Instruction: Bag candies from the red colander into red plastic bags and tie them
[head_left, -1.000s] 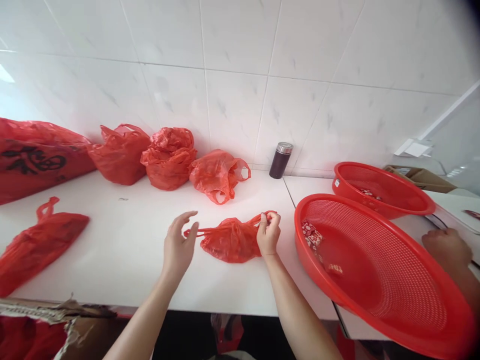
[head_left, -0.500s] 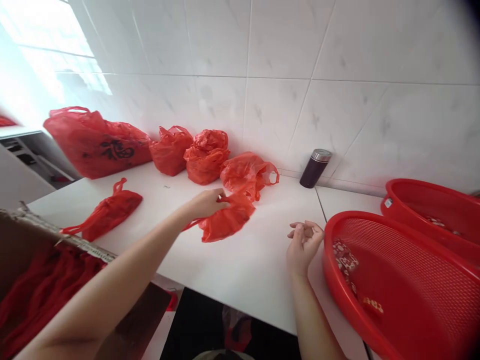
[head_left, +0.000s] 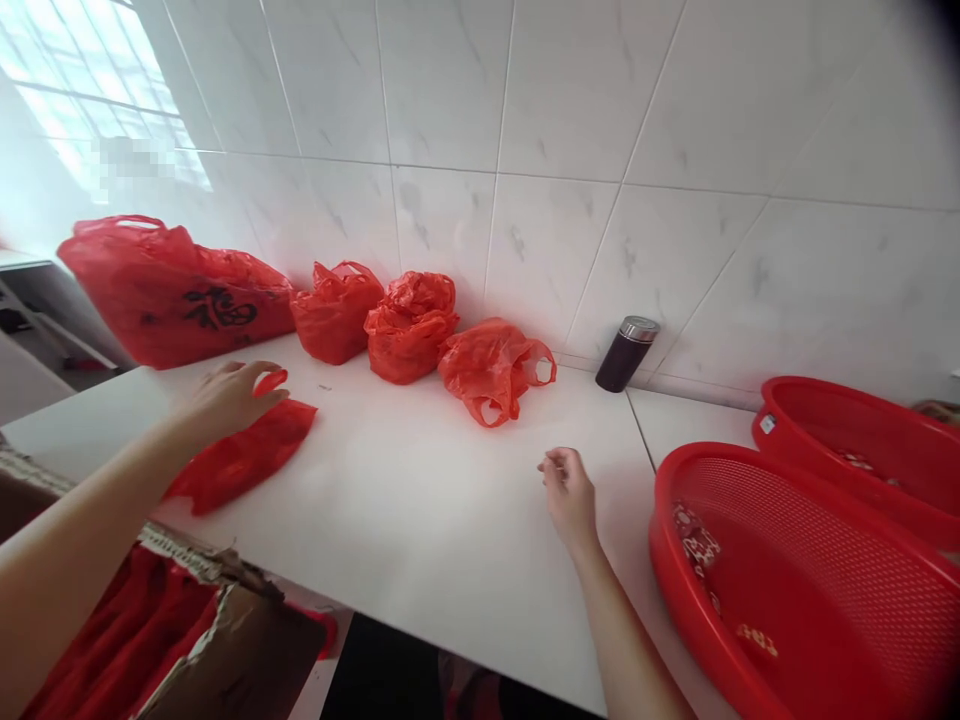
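At the left of the table, my left hand [head_left: 225, 400] is closed with thumb and fingers around the loop of a red plastic bag [head_left: 259, 455]. That bag hangs or lies below my fingers, its lower end near the table's front left edge. My forearm covers part of it, and I cannot tell whether a second small bag lies beneath. My right hand [head_left: 570, 495] hovers over the table's right half, fingers curled in, nothing seen in them. Nearest to it is a red plastic basket [head_left: 675, 600] holding a few small packets [head_left: 697, 540].
Along the tiled wall stand a large red bag [head_left: 172, 300] with a black character and several small red bags [head_left: 411, 330]. A dark flask [head_left: 626, 355] stands right of them. Another red basket [head_left: 776, 420] sits behind. A cardboard box [head_left: 247, 640] with red bags is front left.
My left hand has swung left with the small red bag, from mid-table to where another bag lay. My right hand has shifted slightly left and its fingers have curled in. The view has tilted a little.
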